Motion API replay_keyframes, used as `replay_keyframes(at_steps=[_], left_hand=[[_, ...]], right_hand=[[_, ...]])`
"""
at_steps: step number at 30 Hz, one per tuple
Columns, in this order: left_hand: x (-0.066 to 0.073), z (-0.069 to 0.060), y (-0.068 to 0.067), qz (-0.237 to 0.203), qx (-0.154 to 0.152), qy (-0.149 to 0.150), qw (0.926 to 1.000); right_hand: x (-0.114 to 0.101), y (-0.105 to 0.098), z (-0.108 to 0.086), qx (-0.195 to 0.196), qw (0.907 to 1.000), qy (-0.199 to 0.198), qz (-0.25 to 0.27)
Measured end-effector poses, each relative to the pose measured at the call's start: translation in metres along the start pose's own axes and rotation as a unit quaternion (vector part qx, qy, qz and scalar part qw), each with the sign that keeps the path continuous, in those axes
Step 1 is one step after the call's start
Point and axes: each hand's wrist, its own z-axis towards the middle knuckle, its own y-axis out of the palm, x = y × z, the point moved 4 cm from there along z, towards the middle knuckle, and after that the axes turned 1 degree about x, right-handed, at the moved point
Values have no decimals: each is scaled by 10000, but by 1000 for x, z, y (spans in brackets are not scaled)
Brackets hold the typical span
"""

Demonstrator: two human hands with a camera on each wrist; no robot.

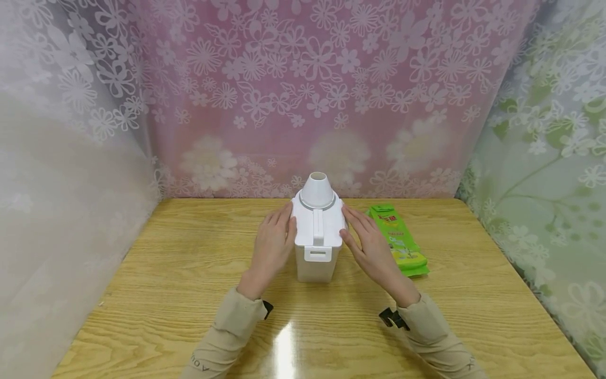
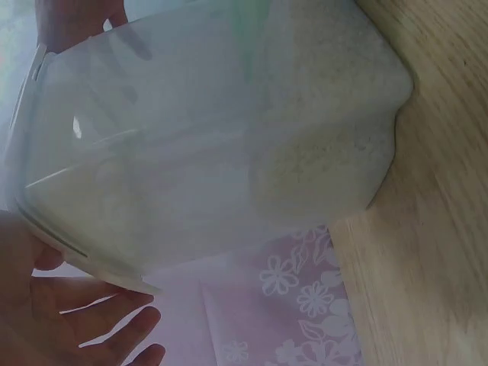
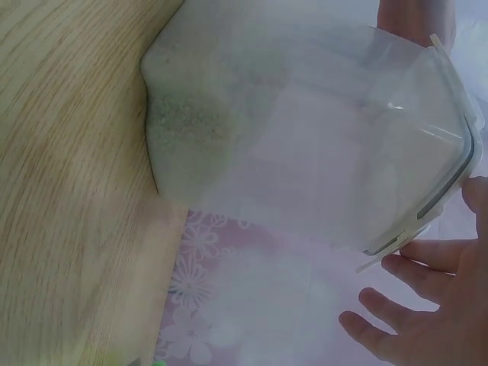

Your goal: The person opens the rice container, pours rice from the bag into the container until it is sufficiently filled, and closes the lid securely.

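A translucent storage container (image 1: pixel 316 269) stands upright on the table, its white lid (image 1: pixel 304 226) in place with a cone-shaped spout (image 1: pixel 317 192) on top. Pale grains, like rice, fill its lower part (image 2: pixel 328 156) in the left wrist view. My left hand (image 1: pixel 273 239) touches the lid's left side with fairly straight fingers. On the opposite side, my right hand (image 1: pixel 372 246) rests its extended fingers along the lid's edge. Both wrist views show fingertips (image 3: pixel 396 267) at the lid rim, some of them free of it.
A green printed bag (image 1: pixel 400 239) lies on the wooden table (image 1: pixel 189 295), to the right behind my right hand. Floral curtains (image 1: pixel 293 95) hang behind the table and at both sides.
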Motion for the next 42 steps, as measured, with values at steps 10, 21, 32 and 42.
replay_keyframes(at_steps=[10, 21, 32, 42], left_hand=[[1, -5, -1, 40, 309, 245, 9992], [1, -6, -2, 135, 196, 129, 9996], [0, -4, 0, 22, 67, -8, 10000], [0, -4, 1, -27, 41, 21, 10000]], right_hand=[[-4, 0, -2, 14, 10000, -69, -18], [-6, 0, -1, -88, 9999, -40, -119], [-4, -2, 1, -182, 9997, -12, -181], [-21, -5, 6, 285, 9887, -1353, -581]])
